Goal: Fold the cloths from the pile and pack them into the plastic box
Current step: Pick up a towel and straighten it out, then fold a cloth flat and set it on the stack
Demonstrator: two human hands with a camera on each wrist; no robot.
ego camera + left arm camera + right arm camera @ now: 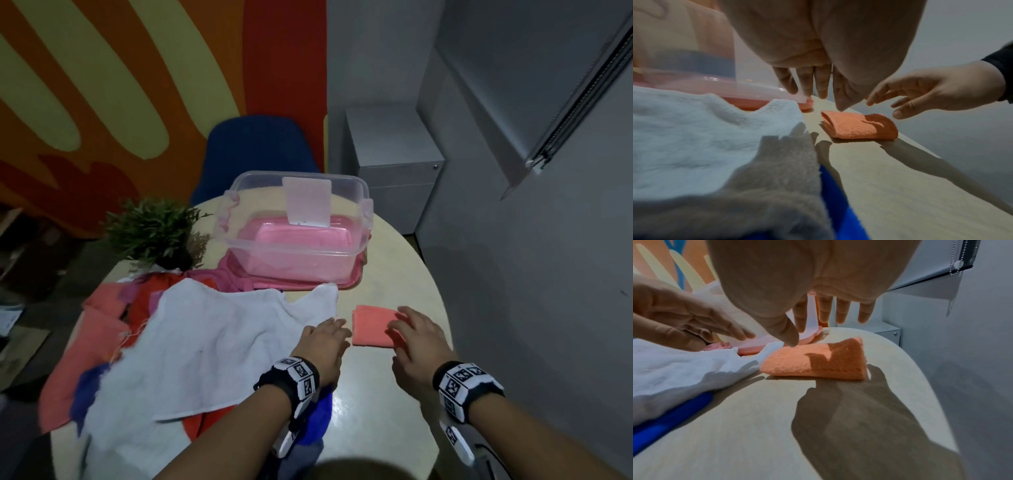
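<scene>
A folded coral cloth [371, 325] is laid flat on the round bench [394, 404], before the clear plastic box [298, 222]. Both the left hand [323, 342] and right hand [416, 337] are held spread just above it, gripping nothing. A white towel [205, 342] is draped over the cloth pile [85, 342] alongside.

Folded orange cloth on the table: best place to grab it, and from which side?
Take the folded orange cloth across its short width, thumb on the near long edge and fingers on the far one, coming from above. It lies flat in stacked layers, so a pinch through the whole stack should keep the fold. The right hand hovers open over it.
</scene>
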